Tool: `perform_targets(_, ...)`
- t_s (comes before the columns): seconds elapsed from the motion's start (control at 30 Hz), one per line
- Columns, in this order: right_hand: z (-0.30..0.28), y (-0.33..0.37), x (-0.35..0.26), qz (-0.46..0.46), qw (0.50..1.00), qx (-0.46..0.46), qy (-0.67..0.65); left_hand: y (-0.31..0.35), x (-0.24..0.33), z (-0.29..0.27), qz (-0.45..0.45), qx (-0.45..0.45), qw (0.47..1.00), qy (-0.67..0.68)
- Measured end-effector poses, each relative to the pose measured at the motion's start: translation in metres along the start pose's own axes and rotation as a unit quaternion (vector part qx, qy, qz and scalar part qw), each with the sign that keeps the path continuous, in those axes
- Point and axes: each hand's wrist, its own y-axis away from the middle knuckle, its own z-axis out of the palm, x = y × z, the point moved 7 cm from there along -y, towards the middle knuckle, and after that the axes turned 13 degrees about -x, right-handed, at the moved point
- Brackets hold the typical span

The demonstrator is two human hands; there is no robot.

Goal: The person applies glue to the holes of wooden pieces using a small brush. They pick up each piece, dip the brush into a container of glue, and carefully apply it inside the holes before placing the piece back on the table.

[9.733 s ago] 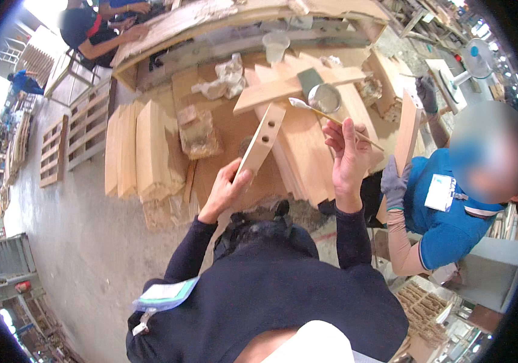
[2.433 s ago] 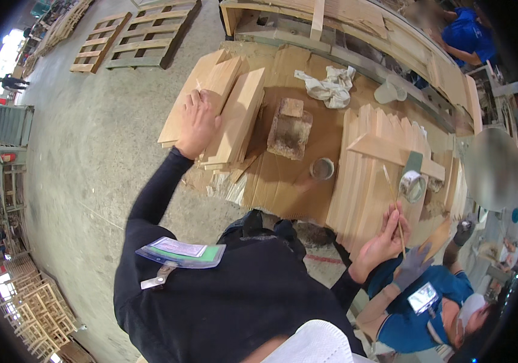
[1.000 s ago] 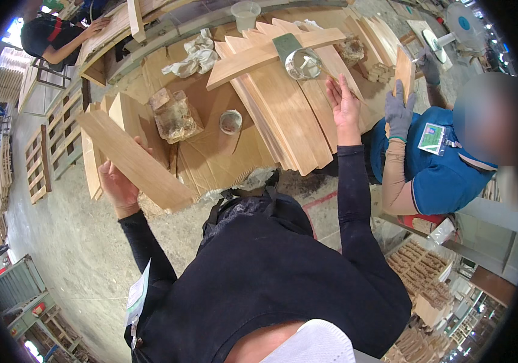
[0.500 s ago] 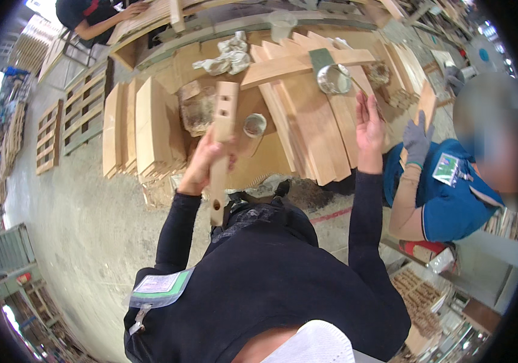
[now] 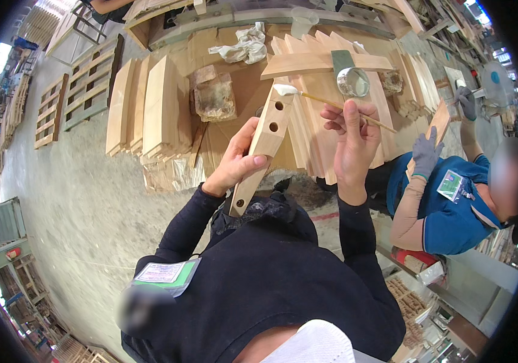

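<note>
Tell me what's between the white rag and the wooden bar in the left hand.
In the head view, a clouded clear plastic tub sits on the brown bench between the white rag and the drilled wooden bar that the left hand grips.

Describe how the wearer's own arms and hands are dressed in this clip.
Both forearms are covered by long, dark navy sleeves that reach the wrists. The left hand and right hand are bare, with no gloves, rings or watch showing. The gloved hands at the right belong to a co-worker in blue.
</note>
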Motion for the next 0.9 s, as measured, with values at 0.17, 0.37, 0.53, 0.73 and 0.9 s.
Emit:
perform_targets(0.17,0.002,-0.004,0.0,-0.015,1.0,-0.009,-0.009,0.006,0.002,0.0,0.01,-0.001,1.0,0.005)
perform_targets(0.37,0.011,0.003,-0.002,-0.022,0.999,-0.036,-0.014,0.009,0.005,0.001,0.022,-0.008,1.0,0.018)
perform_targets(0.53,0.017,0.019,-0.006,-0.021,0.996,-0.082,-0.01,0.011,0.006,0.001,0.025,-0.003,0.999,0.028)
perform_targets(0.73,0.015,0.033,-0.007,-0.013,0.997,-0.075,-0.019,0.012,0.005,0.001,0.021,0.012,0.999,0.042)
perform_targets(0.9,0.016,0.037,-0.009,-0.02,0.997,-0.065,-0.032,0.01,0.004,-0.002,0.065,0.041,0.996,0.037)
